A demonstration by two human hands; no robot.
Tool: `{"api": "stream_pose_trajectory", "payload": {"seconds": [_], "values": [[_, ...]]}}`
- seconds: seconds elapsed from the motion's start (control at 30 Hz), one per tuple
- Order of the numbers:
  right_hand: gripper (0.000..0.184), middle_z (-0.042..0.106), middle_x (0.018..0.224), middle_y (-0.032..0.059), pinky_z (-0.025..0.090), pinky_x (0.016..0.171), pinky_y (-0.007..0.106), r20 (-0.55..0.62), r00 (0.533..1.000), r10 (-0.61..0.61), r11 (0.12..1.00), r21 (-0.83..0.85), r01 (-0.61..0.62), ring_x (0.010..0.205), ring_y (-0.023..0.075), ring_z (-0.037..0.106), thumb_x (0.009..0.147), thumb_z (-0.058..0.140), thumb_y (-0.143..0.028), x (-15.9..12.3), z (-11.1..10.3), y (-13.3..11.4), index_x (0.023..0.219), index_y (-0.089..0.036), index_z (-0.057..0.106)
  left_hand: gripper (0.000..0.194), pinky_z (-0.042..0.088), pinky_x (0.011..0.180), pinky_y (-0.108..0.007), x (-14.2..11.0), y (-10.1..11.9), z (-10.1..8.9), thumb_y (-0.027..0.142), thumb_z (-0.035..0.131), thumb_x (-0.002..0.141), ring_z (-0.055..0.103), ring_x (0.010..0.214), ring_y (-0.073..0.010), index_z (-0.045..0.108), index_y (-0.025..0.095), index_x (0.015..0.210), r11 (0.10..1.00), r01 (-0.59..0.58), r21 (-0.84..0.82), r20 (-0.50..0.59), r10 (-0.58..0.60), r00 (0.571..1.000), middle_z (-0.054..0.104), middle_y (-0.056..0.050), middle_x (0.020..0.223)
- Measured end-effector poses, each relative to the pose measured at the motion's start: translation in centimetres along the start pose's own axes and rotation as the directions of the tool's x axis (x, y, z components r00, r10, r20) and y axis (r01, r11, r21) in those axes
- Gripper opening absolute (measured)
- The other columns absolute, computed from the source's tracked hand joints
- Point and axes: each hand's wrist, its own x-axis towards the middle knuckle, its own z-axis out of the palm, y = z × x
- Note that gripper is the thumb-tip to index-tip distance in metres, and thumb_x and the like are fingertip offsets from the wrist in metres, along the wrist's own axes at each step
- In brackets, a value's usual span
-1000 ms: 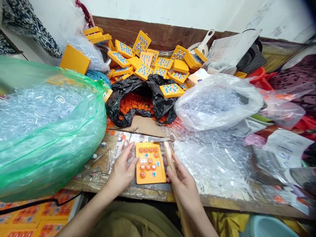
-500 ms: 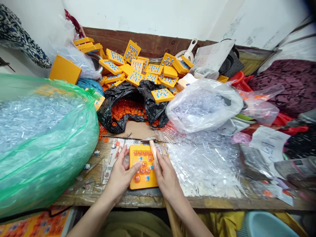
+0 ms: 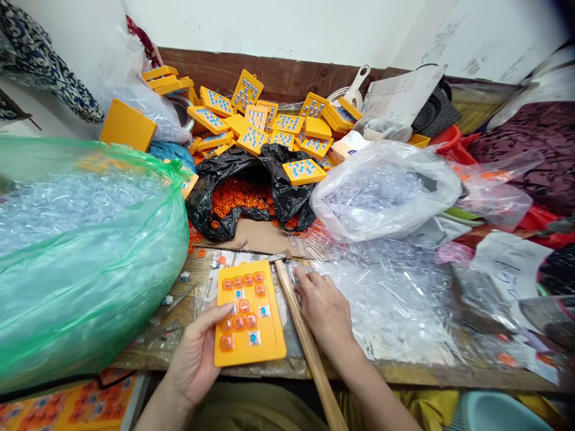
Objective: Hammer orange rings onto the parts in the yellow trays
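Observation:
My left hand (image 3: 202,347) grips a yellow plastic panel (image 3: 272,335) by its left edge, thumb on the front. Several translucent orange caps (image 3: 239,322) and small blue-and-white pieces (image 3: 254,338) sit in the panel, which is tilted up off the bench. To its right lies a hammer (image 3: 302,323) with a long wooden handle; its head rests near the cardboard and the handle reaches past the bench's front edge. Just right of the handle, my right hand (image 3: 326,305) hovers low by clear plastic strips (image 3: 381,299). Its fingers are loosely bent and apart, with nothing visible in them.
A black bag (image 3: 209,203) of orange caps lies ahead. At left bulges a green bag (image 3: 148,263) of clear pieces; at right stands a white bag (image 3: 341,215) of similar ones. Several finished-looking yellow panels (image 3: 287,124) pile up by the wall.
My left hand has lifted and tilted the panel toward me, slightly left. My right hand has left the panel and moved right, beyond the hammer handle. The view has shifted slightly.

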Motion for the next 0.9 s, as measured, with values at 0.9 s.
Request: {"api": "stream_pose_trajectory", "payload": {"seconds": [0.9], "values": [[0.028, 0.049, 0.117, 0.0063, 0.045, 0.092, 0.045, -0.237, 0.949, 0.208, 0.799, 0.601, -0.025, 0.112, 0.0262, 0.051, 0.076, 0.073, -0.022, -2.9, -2.7, -5.1, 0.102, -0.029, 0.064, 0.053, 0.051, 0.094, -0.038, 0.0, -4.0, 2.1, 0.028, 0.069, 0.082, 0.065, 0.106, -0.0252, 0.048, 0.023, 0.13, 0.984, -0.172, 0.05, 0.316, 0.148, 0.937, 0.067, -0.01, 0.118]]}}
